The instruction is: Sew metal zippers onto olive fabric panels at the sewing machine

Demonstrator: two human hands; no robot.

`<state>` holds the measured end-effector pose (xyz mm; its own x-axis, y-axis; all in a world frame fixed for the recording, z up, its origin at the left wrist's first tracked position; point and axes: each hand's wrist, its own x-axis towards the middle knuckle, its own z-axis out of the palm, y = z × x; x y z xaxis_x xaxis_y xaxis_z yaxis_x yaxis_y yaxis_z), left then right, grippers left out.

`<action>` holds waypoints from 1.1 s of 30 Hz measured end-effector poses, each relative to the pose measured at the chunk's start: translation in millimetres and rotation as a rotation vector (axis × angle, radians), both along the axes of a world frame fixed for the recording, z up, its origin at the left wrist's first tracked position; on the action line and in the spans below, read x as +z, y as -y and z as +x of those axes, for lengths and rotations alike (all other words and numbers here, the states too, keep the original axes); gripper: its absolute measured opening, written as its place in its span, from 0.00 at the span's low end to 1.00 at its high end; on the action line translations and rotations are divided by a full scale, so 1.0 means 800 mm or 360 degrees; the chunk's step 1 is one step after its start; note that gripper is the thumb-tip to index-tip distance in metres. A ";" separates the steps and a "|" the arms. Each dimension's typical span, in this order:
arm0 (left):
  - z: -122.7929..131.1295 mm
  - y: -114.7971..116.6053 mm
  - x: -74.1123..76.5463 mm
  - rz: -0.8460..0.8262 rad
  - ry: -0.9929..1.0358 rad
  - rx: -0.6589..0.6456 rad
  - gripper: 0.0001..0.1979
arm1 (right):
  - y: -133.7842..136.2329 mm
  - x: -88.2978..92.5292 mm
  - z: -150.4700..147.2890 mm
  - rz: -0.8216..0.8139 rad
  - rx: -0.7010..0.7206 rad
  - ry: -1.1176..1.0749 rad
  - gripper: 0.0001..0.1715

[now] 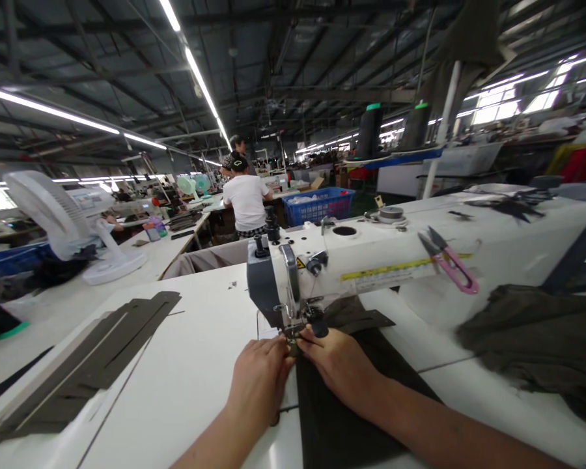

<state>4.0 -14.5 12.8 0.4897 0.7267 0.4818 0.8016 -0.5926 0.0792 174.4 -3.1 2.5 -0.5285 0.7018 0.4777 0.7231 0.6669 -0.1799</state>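
Observation:
A white sewing machine (pixel 371 260) stands on the white table (pixel 195 365), its grey head and needle at the centre. Dark olive fabric (pixel 336 417) lies under the presser foot and runs toward me. My left hand (pixel 258 381) rests on the fabric's left edge, fingers pinched together right at the foot. My right hand (pixel 339 361) lies on the fabric just right of the needle, fingertips pressed against the same spot. Both hands touch the cloth at the needle.
Long olive fabric strips (pixel 92 358) lie at the left. A heap of olive cloth (pixel 537 345) sits at the right. Pink thread snips (pixel 449 264) rest on the machine arm. A white fan (pixel 63 221) stands left; a person in white (pixel 247 202) sits ahead.

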 end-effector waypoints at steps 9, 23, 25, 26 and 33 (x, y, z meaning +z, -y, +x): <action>0.001 -0.003 0.000 0.0037 -0.0151 -0.0056 0.05 | -0.004 -0.006 -0.003 0.0171 0.0011 0.0206 0.12; 0.001 -0.005 0.013 -0.0062 -0.0078 -0.0134 0.05 | -0.007 -0.003 -0.005 0.0113 -0.0029 0.0302 0.14; 0.000 -0.005 0.011 -0.0042 -0.0057 -0.0135 0.05 | -0.006 0.000 -0.005 0.0093 -0.0036 0.0306 0.13; 0.000 -0.006 0.010 -0.0027 -0.0047 -0.0135 0.04 | -0.006 0.002 -0.004 0.0082 -0.0040 0.0301 0.13; 0.000 -0.008 0.002 0.0065 -0.0009 -0.0091 0.04 | -0.002 0.009 -0.005 -0.0021 -0.0086 0.0250 0.13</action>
<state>3.6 -8.0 14.2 0.5327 0.6771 0.5077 0.7665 -0.6403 0.0497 170.0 -1.6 9.5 -0.5572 0.7368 0.3829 0.7777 0.6247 -0.0703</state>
